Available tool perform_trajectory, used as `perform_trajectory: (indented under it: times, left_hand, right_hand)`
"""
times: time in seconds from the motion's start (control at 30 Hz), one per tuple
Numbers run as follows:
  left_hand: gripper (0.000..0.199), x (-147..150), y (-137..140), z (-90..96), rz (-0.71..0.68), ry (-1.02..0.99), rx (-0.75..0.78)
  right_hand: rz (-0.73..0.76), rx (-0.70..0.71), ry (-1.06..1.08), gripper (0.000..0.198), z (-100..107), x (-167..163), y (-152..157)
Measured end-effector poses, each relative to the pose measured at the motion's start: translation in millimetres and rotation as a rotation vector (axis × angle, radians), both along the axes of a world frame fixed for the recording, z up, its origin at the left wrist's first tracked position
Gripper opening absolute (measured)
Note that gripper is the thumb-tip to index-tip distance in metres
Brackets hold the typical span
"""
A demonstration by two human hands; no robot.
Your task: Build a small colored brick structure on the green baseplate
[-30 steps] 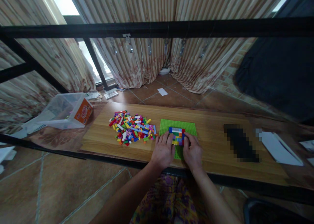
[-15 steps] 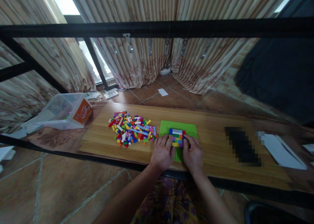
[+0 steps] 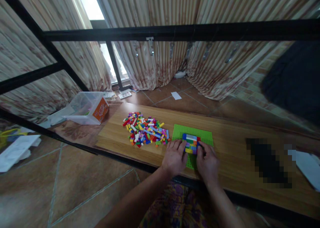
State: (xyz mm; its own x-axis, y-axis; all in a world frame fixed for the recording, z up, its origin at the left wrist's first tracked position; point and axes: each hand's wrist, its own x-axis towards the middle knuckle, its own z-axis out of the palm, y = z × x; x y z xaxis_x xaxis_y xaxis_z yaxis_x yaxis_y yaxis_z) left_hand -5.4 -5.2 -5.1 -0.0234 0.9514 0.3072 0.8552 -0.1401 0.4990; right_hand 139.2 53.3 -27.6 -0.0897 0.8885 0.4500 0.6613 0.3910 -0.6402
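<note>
On the pale wood-grain board (image 3: pixel 232 144), both hands are at a low rectangular block of multicoloured plastic bricks (image 3: pixel 191 143), which sits over the bright-green studded plastic baseplate (image 3: pixel 179 129). Can't tell if it's pressed onto the studs or just lying there.

Step in hand, my read: gripping and squaring up the block, maybe seating bricks. Next move calls for even pressure from both sides, with fingertips clear of the top rows so the edges stay aligned.

Left hand (image 3: pixel 175 157): partly curled, little opening, fingers along the block's left edge, thumb tucked toward the near corner. Right hand (image 3: pixel 208 160): also partly curled, thumb and forefinger close together on the right edge. Block is held between the two. Can't tell if either also pinches a loose brick; fingers hide it.

Loose pile of small mixed-colour plastic bricks (image 3: pixel 147 130) lies just left of the baseplate. Clear plastic bin with an orange label (image 3: pixel 86 117) sits tipped on its side, farther left.
</note>
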Motion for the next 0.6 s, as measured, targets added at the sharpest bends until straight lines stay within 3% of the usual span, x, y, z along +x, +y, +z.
perform_trajectory:
  times: [0.27, 0.47, 0.6]
  left_hand:
    - [0.035, -24.2, -24.9, -2.2, 0.020, -0.143, 0.126]
    - [0.025, -63.1, -52.9, -3.7, 0.272, -0.083, 0.174]
    - [0.017, -83.8, -58.8, -7.0, 0.368, -0.037, 0.185]
  right_hand:
    - [0.006, 0.021, 0.010, 0.036, -1.3, 1.5, 0.4]
    - [0.001, 0.018, 0.014, 0.036, -2.8, 2.1, 0.8]
    - [0.006, 0.015, 0.012, 0.036, -1.8, 1.9, 0.9]
